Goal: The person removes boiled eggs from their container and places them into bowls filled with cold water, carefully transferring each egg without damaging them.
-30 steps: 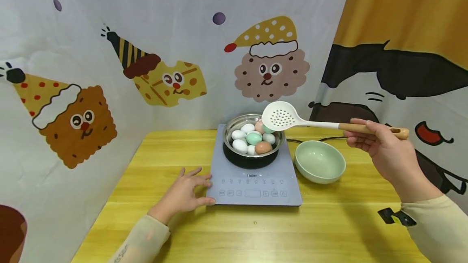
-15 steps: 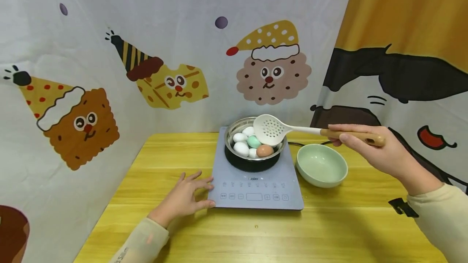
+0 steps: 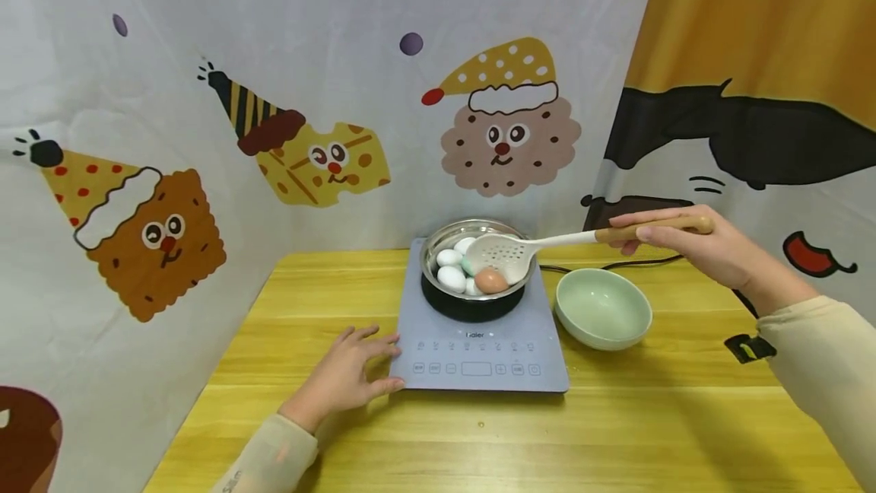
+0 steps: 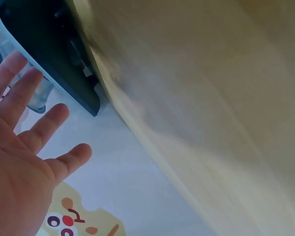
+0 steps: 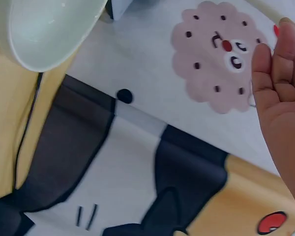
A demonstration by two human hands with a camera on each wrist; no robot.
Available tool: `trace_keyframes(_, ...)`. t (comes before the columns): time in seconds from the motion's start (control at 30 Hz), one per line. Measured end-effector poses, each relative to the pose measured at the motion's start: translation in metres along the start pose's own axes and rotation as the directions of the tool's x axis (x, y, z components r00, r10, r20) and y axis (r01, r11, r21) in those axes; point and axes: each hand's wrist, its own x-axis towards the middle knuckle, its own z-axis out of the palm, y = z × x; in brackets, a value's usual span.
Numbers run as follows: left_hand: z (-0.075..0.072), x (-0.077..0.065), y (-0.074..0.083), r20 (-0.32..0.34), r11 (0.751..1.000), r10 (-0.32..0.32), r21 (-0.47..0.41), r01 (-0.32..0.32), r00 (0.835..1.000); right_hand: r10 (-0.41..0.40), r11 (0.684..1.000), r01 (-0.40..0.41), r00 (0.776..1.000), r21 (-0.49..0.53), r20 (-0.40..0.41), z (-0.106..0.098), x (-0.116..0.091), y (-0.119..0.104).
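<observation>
My right hand grips the wooden handle of a white slotted spoon. Its perforated head dips into a steel-rimmed pot, among white eggs, a mostly covered green egg and a brown egg. The pot stands on a pale induction cooktop. At the cooktop's left edge is my left hand, fingers spread, with fingertips and thumb at that edge. The left wrist view shows the left palm and loose fingers beside the cooktop's underside.
A light green bowl stands right of the cooktop on the yellow wooden table. A black cable runs behind it. Close behind the table hangs a cartoon-printed cloth.
My right hand has brought the slotted spoon left and down, from above the pot's right side into it among the eggs. The left hand has stayed at the cooktop's edge.
</observation>
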Motion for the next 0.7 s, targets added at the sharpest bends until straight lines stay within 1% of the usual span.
trace_keyframes(0.03, 0.001, 0.000, 0.000, -0.007, 1.000, 0.010, 0.010, -0.010, 1.000, -0.004, 0.998, 0.004, 1.000, 0.060, 0.004, -0.001, 0.004, 0.005)
trace_keyframes(0.1, 0.002, 0.000, 0.001, -0.017, 0.999, 0.026, 0.025, -0.025, 1.000, -0.009, 0.977, 0.004, 1.000, 0.213, 0.019, -0.005, 0.010, 0.017)
trace_keyframes(0.17, 0.003, 0.000, 0.002, -0.020, 0.999, 0.031, 0.027, -0.030, 0.999, -0.020, 0.938, 0.003, 0.999, 0.346, 0.043, -0.007, 0.015, 0.028)
trace_keyframes(0.23, 0.003, 0.001, 0.003, -0.020, 0.999, 0.031, 0.021, -0.031, 0.999, -0.030, 0.900, -0.001, 0.997, 0.435, 0.066, -0.008, 0.019, 0.037)
trace_keyframes(0.27, 0.003, 0.001, 0.003, -0.019, 0.999, 0.029, 0.019, -0.029, 0.999, -0.030, 0.892, -0.007, 0.997, 0.452, 0.075, -0.008, 0.020, 0.040)
trace_keyframes(0.3, 0.003, 0.001, 0.004, -0.017, 0.999, 0.027, 0.017, -0.027, 0.999, -0.032, 0.894, -0.007, 0.996, 0.448, 0.080, -0.007, 0.020, 0.043)
trace_keyframes(0.43, 0.002, 0.001, 0.004, -0.018, 1.000, 0.021, 0.016, -0.021, 1.000, -0.009, 0.921, -0.020, 0.997, 0.389, 0.075, -0.002, 0.023, 0.047)
trace_keyframes(0.5, 0.002, 0.001, 0.004, -0.019, 1.000, 0.014, 0.013, -0.014, 1.000, 0.013, 0.922, -0.039, 0.998, 0.385, 0.069, 0.003, 0.026, 0.047)
trace_keyframes(0.57, 0.001, -0.001, 0.003, -0.021, 1.000, 0.005, 0.008, -0.005, 1.000, 0.045, 0.904, -0.070, 0.997, 0.421, 0.068, 0.009, 0.030, 0.048)
trace_keyframes(0.6, 0.001, -0.001, 0.003, -0.021, 1.000, 0.003, 0.008, -0.003, 1.000, 0.063, 0.891, -0.087, 0.996, 0.446, 0.070, 0.012, 0.031, 0.049)
trace_keyframes(0.63, 0.001, -0.002, 0.003, -0.019, 1.000, 0.001, 0.007, -0.001, 1.000, 0.076, 0.874, -0.102, 0.994, 0.475, 0.075, 0.015, 0.032, 0.051)
trace_keyframes(0.7, 0.002, -0.004, 0.003, -0.012, 1.000, -0.006, 0.003, 0.006, 1.000, 0.107, 0.831, -0.132, 0.991, 0.541, 0.078, 0.021, 0.032, 0.054)
